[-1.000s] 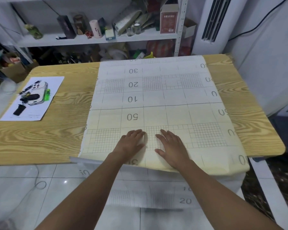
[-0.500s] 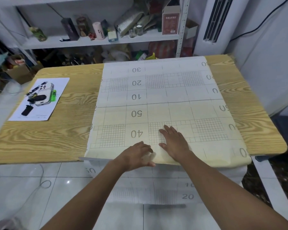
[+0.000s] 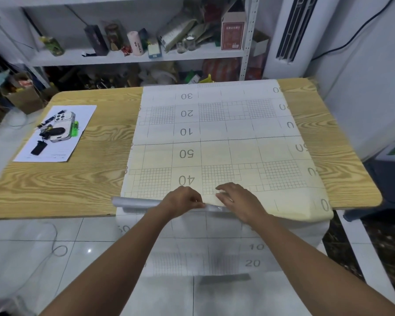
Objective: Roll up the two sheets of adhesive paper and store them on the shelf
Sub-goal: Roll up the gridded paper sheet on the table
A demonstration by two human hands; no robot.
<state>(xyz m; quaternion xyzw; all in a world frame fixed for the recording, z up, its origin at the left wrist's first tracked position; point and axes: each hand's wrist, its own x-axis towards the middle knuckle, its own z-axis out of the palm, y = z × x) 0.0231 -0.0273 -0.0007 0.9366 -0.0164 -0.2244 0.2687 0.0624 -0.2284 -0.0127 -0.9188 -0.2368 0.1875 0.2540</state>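
**Left hand and right hand pinch the adhesive paper**

Two sheets, centre frame: cream sheet flat on the table, white sheet hanging off the near edge below. Fingers curled at a silvery rolled edge. Grid print reads 30, 20, 10, 50, 40.

Wood-grain table, glossy white tile floor, white wall.

The table has a wood-grain top with a soft sheen. The adhesive paper shows a matt cream paper backing printed with a grid; its curled near edge looks glossy grey. The floor tiles are smooth and shiny. The shelf looks like white-painted metal.
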